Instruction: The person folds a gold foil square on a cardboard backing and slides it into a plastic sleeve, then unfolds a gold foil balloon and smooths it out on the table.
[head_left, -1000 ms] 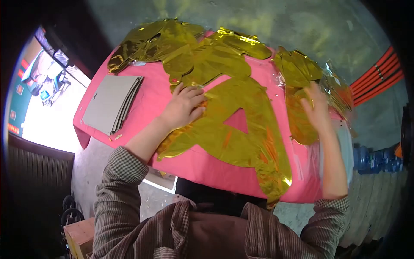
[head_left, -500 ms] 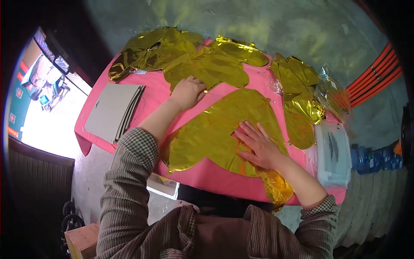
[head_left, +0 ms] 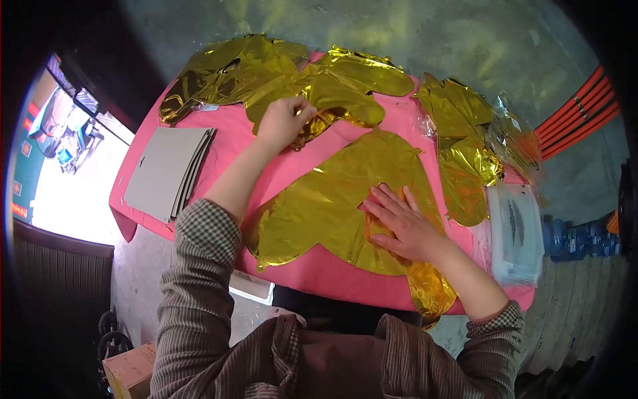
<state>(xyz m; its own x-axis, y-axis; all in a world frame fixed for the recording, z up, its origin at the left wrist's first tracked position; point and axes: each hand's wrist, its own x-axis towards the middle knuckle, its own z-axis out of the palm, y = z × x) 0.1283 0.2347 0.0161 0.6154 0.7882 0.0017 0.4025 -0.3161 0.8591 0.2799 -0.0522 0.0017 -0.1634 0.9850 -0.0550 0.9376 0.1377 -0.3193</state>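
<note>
A flat, heart-shaped gold foil balloon [head_left: 312,213] lies on the pink tablecloth [head_left: 319,279] in front of me. My right hand [head_left: 405,223] rests on it, palm down with the fingers stretched out. Under its fingertips shows a small reddish edge that I cannot make out. Farther back, my left hand [head_left: 286,123] pinches the near edge of another gold foil balloon [head_left: 339,100], which is raised and crumpled there. A crinkled gold foil piece [head_left: 430,292] hangs over the front edge below my right wrist.
Grey cardboard sheets [head_left: 166,169] are stacked at the left. More gold foil [head_left: 232,73] covers the back left, and another foil balloon [head_left: 458,146] lies right. Clear plastic bags [head_left: 515,233] sit at the right edge. Water bottles [head_left: 578,239] and a carton [head_left: 129,369] are on the floor.
My left hand has moved back and up, from lying by the rear foil's edge to pinching and lifting it. My right hand has stayed nearly in place.
</note>
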